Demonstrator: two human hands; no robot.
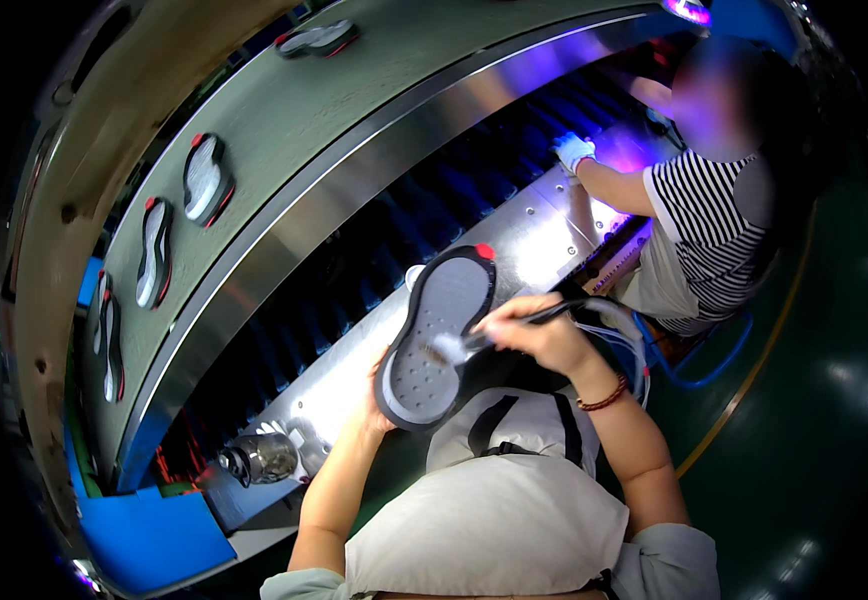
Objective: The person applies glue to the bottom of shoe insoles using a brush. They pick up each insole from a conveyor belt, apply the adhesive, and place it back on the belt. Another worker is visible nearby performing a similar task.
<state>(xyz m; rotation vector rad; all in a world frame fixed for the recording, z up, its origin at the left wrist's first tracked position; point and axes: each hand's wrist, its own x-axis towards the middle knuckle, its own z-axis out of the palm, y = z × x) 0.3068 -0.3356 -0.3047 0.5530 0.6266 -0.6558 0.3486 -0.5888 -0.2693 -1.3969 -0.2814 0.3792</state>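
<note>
A grey shoe sole (454, 295) with a black rim and a red tab at its far tip is held up in front of me. My left hand (375, 400) grips its near left edge, the fingers partly hidden beneath it. Over the sole's right side, my right hand (544, 338) is closed round a brush (472, 343) with a black handle. The pale, blurred bristles lie at the middle of the sole, above small round dimples. A black hose or cord runs off to the right behind that hand; whether it joins the brush I cannot tell.
More soles (209, 182) lie along a curved green conveyor belt (274, 160) with a metal edge. A metal ledge (339, 375) carries a clear bottle (266, 457). At the right, a co-worker in a striped top reaches a gloved hand (574, 150) under purple light. A blue hose (704, 382) hangs nearby.
</note>
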